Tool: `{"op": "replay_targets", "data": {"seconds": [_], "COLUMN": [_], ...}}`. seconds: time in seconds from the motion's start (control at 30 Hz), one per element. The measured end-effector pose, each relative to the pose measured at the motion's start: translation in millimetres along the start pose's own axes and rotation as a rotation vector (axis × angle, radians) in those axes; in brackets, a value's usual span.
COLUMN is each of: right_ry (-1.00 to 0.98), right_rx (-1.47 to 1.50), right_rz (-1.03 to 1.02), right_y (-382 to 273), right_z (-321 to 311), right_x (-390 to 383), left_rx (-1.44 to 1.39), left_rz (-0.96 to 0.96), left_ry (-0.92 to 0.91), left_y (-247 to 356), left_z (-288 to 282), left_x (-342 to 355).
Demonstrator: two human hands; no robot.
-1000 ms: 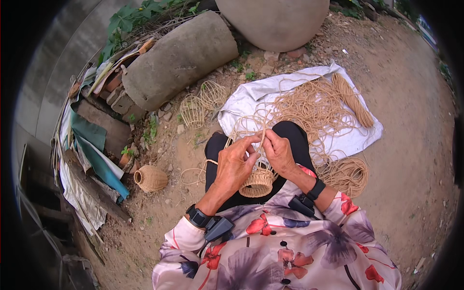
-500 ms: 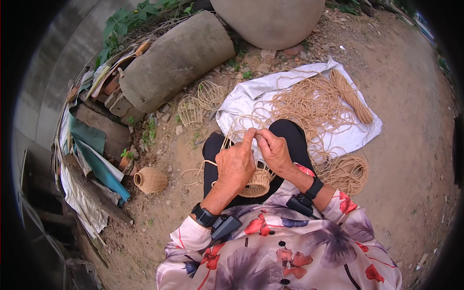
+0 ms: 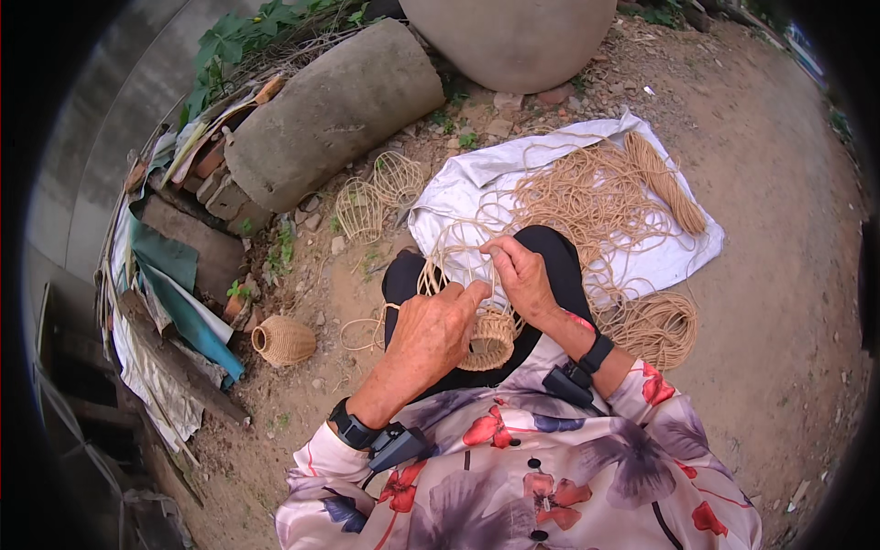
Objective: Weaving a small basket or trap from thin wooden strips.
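A small half-woven rattan basket [image 3: 489,337] rests on my lap, its bare upright strands [image 3: 456,268] rising between my hands. My left hand [image 3: 433,332] grips the basket's side and strands, thumb pointing up. My right hand [image 3: 519,272] pinches a thin rattan strand near the top of the uprights. Both wrists carry black bands with small devices. A loose tangle of rattan cord [image 3: 587,197] lies on a white cloth [image 3: 458,188] just beyond my knees.
A coiled bundle of rattan [image 3: 655,325] lies on the dirt at right. A finished small woven basket [image 3: 283,341] lies at left. Two bare wire-like frames [image 3: 376,194] sit near a concrete cylinder [image 3: 335,110]. Piled boards and sheets line the left; a large round jar [image 3: 513,37] stands behind.
My left hand has slid lower along the basket's side, while my right hand has shifted slightly up and right with the strand.
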State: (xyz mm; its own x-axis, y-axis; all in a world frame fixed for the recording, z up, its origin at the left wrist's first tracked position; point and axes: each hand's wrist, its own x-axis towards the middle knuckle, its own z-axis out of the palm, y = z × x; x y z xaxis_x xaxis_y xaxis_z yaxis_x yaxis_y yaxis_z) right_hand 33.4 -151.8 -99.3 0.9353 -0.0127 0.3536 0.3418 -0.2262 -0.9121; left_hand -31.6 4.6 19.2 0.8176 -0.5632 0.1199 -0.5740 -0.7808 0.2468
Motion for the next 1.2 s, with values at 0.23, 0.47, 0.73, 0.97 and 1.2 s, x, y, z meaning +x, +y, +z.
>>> {"op": "replay_targets", "data": {"seconds": [0.23, 0.47, 0.73, 0.97, 1.2], "right_ry": [0.036, 0.151, -0.257, -0.238, -0.177], "right_rx": [0.112, -0.579, -0.644, -0.602, -0.528], "right_rz": [-0.005, -0.386, -0.203, -0.135, -0.147], "right_y": [11, -34, -58, -50, -46], "right_z": [1, -27, 6, 13, 12], "right_x": [-1, -3, 19, 13, 6], "left_rx": [-0.502, -0.498, -0.858, -1.25, -0.975], "left_rz": [-0.33, -0.568, -0.596, -0.683, -0.596], "left_ry": [0.065, 0.446, 0.247, 0.377, 0.37], "left_y": [-56, -55, -40, -38, -58], "left_z": [16, 20, 51, 47, 68], "left_x": [-31, -60, -69, -30, -14]}}
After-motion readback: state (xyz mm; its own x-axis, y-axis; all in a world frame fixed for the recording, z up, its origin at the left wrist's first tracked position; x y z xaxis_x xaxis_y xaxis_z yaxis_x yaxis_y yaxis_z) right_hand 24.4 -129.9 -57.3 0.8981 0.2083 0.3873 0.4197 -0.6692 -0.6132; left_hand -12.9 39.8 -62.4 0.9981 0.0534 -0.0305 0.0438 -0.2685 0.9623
